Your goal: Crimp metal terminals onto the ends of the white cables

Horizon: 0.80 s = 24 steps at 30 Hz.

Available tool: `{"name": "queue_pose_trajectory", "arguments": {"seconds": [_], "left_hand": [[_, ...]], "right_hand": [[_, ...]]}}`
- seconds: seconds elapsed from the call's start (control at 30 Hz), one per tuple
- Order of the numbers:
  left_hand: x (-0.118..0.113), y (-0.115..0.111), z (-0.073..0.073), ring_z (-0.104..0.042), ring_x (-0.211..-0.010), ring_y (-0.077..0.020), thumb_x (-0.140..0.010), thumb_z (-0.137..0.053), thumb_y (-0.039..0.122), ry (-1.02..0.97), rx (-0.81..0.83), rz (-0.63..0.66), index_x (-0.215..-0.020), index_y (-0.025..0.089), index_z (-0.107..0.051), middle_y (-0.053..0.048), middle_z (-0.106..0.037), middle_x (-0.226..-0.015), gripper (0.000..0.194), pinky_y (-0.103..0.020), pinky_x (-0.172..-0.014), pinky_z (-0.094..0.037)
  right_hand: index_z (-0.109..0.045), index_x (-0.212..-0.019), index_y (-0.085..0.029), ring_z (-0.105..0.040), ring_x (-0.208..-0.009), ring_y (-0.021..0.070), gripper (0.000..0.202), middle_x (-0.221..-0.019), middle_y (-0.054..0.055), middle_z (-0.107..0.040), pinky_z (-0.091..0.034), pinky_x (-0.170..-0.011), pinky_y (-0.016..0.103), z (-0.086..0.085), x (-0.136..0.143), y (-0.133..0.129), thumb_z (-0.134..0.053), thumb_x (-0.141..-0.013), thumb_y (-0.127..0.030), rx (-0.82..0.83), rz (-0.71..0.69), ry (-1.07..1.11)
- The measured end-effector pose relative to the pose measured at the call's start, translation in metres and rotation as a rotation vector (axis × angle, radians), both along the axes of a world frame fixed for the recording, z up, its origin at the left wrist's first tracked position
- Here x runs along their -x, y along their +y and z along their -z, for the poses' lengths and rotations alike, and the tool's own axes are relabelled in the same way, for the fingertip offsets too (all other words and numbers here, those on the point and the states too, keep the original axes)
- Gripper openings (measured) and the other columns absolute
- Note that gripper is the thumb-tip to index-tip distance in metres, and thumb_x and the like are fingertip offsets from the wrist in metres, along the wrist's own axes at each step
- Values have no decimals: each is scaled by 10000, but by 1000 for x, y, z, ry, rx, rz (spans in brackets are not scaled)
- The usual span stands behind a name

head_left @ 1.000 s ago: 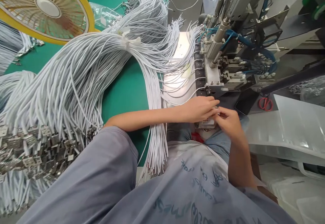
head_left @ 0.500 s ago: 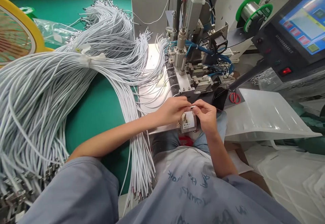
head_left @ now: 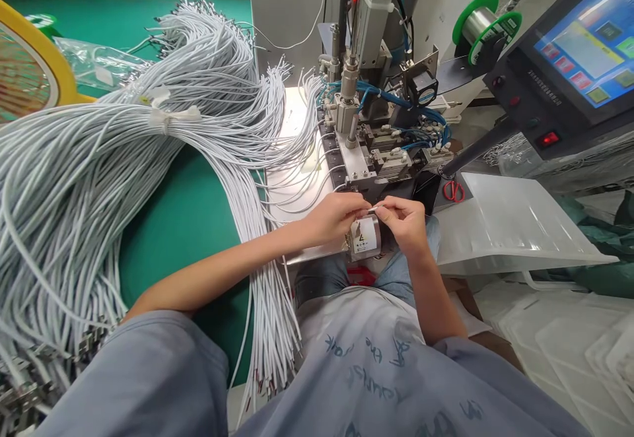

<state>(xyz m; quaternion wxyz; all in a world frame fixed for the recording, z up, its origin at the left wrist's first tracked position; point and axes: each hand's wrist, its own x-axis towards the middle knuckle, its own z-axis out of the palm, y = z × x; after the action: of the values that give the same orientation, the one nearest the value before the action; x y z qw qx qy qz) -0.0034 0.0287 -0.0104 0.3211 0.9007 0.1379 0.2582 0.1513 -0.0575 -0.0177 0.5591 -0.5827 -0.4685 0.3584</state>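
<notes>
My left hand pinches a white cable close to its end, in front of the machine. From the other side, the thumb and fingertips of my right hand are closed on the tip of that same cable. Its fine end is mostly hidden by my fingers. Just below both hands is a metal cylinder with a white label. Several single white cables run from the bundle across a white board into the machine's left edge.
A large tied heap of white cables covers much of the green table on the left. At the right are a control screen, a solder wire spool, red-handled scissors and a translucent plastic sheet.
The view has shifted slightly, so the surroundings sit a little further left. Both hands keep their pinch on the cable, with small finger movements; less of its white end shows between them.
</notes>
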Motion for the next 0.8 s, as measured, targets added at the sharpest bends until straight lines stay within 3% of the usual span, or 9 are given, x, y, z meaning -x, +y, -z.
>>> {"name": "queue_pose_trajectory", "arguments": {"seconds": [0.23, 0.37, 0.47, 0.53, 0.6, 0.7, 0.8], "left_hand": [[-2, -6, 0, -491, -563, -87, -873, -453, 156, -103, -22, -50, -724, 141, -606, 2, -539, -589, 214, -187, -520, -353], [-1, -5, -1, -473, -538, -83, -894, -443, 180, -56, -138, -50, -729, 137, -616, -2, -530, -593, 244, -192, -509, -346], [1, -1, -1, -468, -537, -101, -909, -390, 182, 52, -356, -46, -706, 134, -607, -17, -524, -596, 301, -219, -520, -360], [1, 2, -2, -481, -561, -116, -891, -355, 133, 142, -493, -29, -703, 131, -608, -33, -535, -612, 315, -234, -547, -379], [2, 4, -3, -502, -595, -124, -858, -346, 87, 200, -525, -7, -750, 129, -627, -44, -560, -641, 304, -236, -575, -394], [1, 4, -1, -511, -588, -115, -830, -378, 93, 150, -336, -17, -777, 134, -648, -37, -583, -636, 278, -218, -557, -384], [-2, 1, 1, -516, -553, -86, -810, -436, 122, 54, 31, -65, -738, 137, -651, -15, -613, -616, 227, -186, -537, -381]], "right_hand": [[-673, -687, -172, -467, -551, 109, 192, -620, -1, -550, -387, -510, 252, 19, 28, 1, -638, -733, -356, -48, 246, 181], [-682, -695, -172, -359, -499, 97, 195, -525, -33, -406, -331, -485, 252, 17, 33, -2, -601, -787, -324, -137, 374, -158], [-656, -642, -169, -292, -478, 93, 226, -489, -53, -304, -307, -489, 262, 9, 26, -4, -559, -816, -275, -186, 327, -444], [-622, -611, -168, -293, -480, 91, 233, -488, -58, -286, -306, -500, 261, 4, 18, -4, -544, -816, -248, -161, 233, -498], [-585, -588, -169, -288, -478, 85, 225, -489, -65, -269, -295, -496, 255, 2, 10, -2, -549, -800, -234, -98, 132, -462], [-553, -561, -170, -277, -476, 79, 226, -500, -65, -268, -271, -481, 250, 4, 4, 3, -568, -777, -236, -70, 40, -346], [-585, -581, -168, -287, -486, 83, 222, -513, -58, -279, -258, -481, 255, 11, 10, 5, -572, -786, -253, -150, 110, -263]]}}
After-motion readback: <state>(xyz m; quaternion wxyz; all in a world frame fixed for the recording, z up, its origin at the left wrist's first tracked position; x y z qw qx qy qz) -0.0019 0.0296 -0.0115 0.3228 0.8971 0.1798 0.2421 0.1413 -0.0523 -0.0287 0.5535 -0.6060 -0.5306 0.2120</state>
